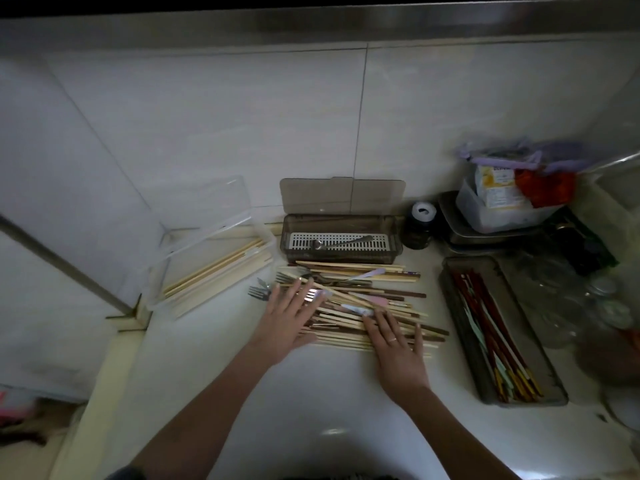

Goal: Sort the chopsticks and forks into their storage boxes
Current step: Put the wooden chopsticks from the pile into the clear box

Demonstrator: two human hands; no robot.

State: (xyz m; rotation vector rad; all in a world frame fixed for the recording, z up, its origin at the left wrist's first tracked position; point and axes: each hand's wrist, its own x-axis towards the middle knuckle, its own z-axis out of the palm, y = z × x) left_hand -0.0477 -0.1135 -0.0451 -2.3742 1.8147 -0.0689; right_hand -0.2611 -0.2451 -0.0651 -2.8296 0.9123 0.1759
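- The left hand (289, 315) lies flat with fingers spread on the 9 o'clock end of the mixed pile (360, 306). It grips nothing and seems to pin or fan the sticks so single pieces can be picked out.
- The right hand (398, 344) rests likewise, open and flat, on the pile's 5 o'clock edge, fingertips among the pale and brown chopsticks.
- The pile sits mid-tabletop (329, 410), chopsticks lying roughly 3-to-9 o'clock; forks (259, 289) poke out at its 9 o'clock end, and the tangle makes clean picking awkward.
- At 3 o'clock, a grey tray (460, 327) holds red-brown and coloured chopsticks, so sorting is judged partly done.
- At 10 o'clock, a clear box (207, 237) with its lid up holds pale chopsticks.
- At 12 o'clock, just beyond the pile, a smoky brown box (341, 254) stands open with one metal spoon (341, 242) on its slotted insert, probably meant for the forks.
- Farther toward 2 o'clock, a dark jar (420, 225), a food container (491, 209) and glassware crowd the wall, clear of the reach.
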